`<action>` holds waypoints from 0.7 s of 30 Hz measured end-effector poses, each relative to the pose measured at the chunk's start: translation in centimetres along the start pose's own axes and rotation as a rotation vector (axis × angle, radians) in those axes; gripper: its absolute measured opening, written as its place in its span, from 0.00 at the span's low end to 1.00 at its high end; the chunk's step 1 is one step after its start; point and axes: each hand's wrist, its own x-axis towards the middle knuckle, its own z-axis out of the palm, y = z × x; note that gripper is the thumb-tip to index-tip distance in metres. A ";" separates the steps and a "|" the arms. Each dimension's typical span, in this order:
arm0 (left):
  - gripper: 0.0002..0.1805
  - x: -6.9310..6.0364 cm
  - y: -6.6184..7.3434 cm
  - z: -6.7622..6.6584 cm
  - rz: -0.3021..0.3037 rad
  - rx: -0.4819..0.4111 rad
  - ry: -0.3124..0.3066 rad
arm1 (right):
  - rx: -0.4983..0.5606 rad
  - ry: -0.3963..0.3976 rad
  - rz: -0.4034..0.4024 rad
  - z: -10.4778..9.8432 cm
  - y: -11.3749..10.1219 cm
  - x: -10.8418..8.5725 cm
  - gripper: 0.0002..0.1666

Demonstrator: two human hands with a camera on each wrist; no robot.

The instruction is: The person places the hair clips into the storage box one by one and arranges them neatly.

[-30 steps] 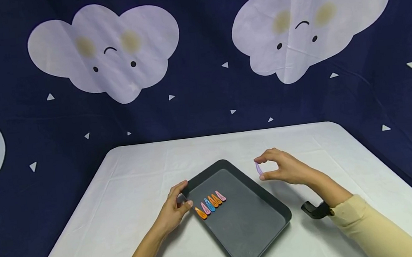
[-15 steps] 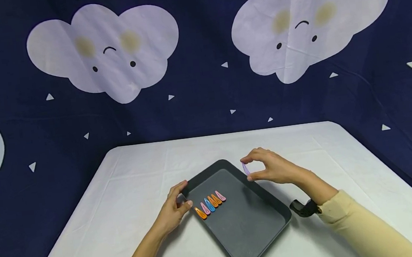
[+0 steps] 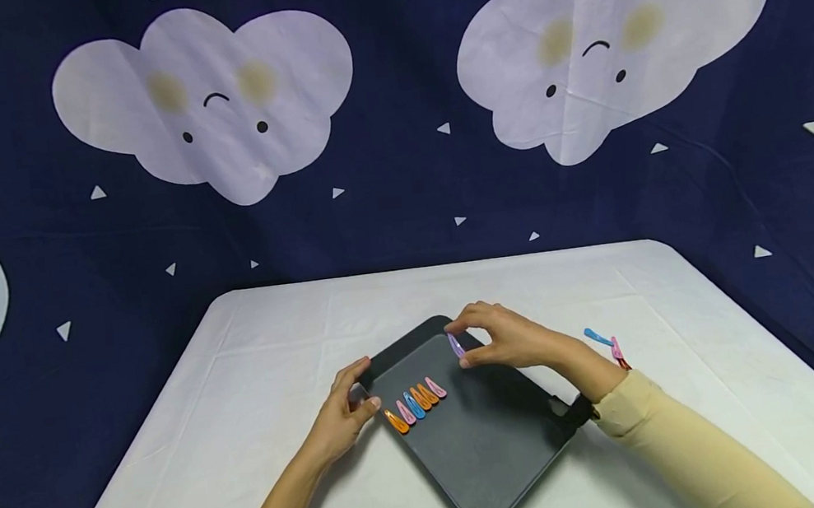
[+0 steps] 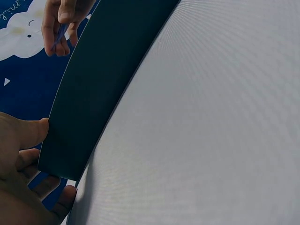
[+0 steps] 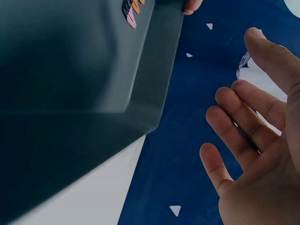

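Note:
A purple snap hair clip (image 3: 456, 345) is pinched between the thumb and a fingertip of my right hand (image 3: 513, 340), above the far part of a dark grey tray (image 3: 487, 452). The right wrist view also shows this clip (image 5: 243, 63), its other fingers spread apart. My left hand (image 3: 343, 414) holds the tray at its left corner, thumb at the rim (image 4: 70, 79) and fingers around the corner. Inside the tray, near the left wall, several hair clips lie side by side in a slanted row: orange (image 3: 396, 421), pink (image 3: 405, 412), blue (image 3: 415, 405), more orange, and pink (image 3: 435, 387).
On the white table (image 3: 295, 324), right of the tray and beside the right forearm, lie a blue clip (image 3: 598, 336), a pink clip (image 3: 615, 347) and a red one (image 3: 623, 364), partly covered by the sleeve. A dark blue cloud-patterned cloth (image 3: 404, 221) hangs behind.
My right hand has moved left with the purple clip, from beyond the tray's right edge to over the tray. Clips on the table have come into view behind the forearm. The left hand stays put.

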 end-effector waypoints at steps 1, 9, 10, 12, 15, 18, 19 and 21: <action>0.33 0.0 0.0 0.0 0.000 0.000 -0.001 | -0.003 -0.005 -0.006 0.2 0.0 0.1 0.31; 0.33 0.0 0.0 0.0 -0.004 -0.003 0.001 | 0.003 -0.073 -0.003 1.5 0.5 1.1 0.29; 0.33 0.0 0.0 0.0 -0.004 -0.003 0.003 | 0.009 -0.080 0.001 1.7 0.6 1.2 0.29; 0.32 0.0 0.0 0.0 -0.003 0.000 0.003 | 0.011 -0.091 0.004 2.0 0.8 1.3 0.29; 0.32 0.0 0.0 0.1 -0.003 0.004 0.004 | -0.003 -0.104 -0.006 2.5 1.0 1.4 0.29; 0.32 0.0 0.0 0.1 -0.003 0.003 0.004 | -0.021 -0.113 -0.013 2.9 1.2 1.4 0.28; 0.32 -0.1 0.0 0.1 -0.002 0.001 0.004 | -0.026 -0.117 -0.013 3.0 1.2 1.4 0.28; 0.32 -0.1 0.0 0.1 -0.004 0.000 0.004 | -0.029 -0.127 -0.004 3.2 1.3 1.5 0.27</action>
